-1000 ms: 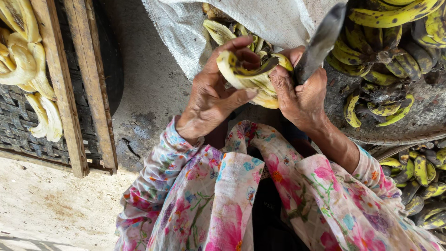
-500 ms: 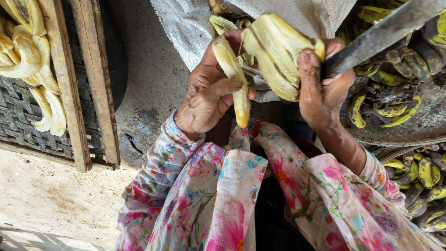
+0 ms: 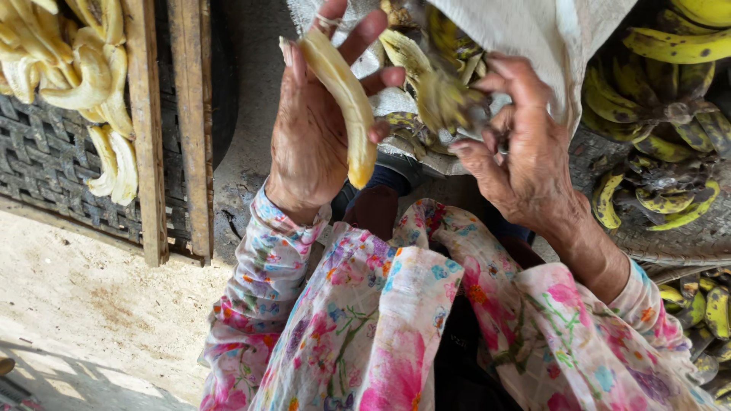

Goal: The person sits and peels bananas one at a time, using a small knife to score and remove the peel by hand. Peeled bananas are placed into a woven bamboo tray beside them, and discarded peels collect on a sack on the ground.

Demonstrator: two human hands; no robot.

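My left hand [image 3: 308, 141] is raised with its fingers curled round a pale peeled banana [image 3: 343, 95], which points downward. To its right, my right hand [image 3: 521, 156] pinches an empty yellow-green banana peel [image 3: 445, 95] at its fingertips, over a heap of other peels [image 3: 407, 53]. No knife shows in this hand. Both arms wear floral sleeves [image 3: 358, 320].
At the left, a wooden-framed woven tray [image 3: 164, 152] holds several peeled bananas [image 3: 95, 72]. Bunches of unpeeled yellow-green bananas [image 3: 662, 84] lie at the right on a woven mat, more at the lower right [image 3: 704, 312]. A white sack cloth [image 3: 537, 30] hangs above.
The peeled banana has come free of its peel and my left hand has carried it left and up. My right hand has dropped with the peel; the knife blade has left the view.
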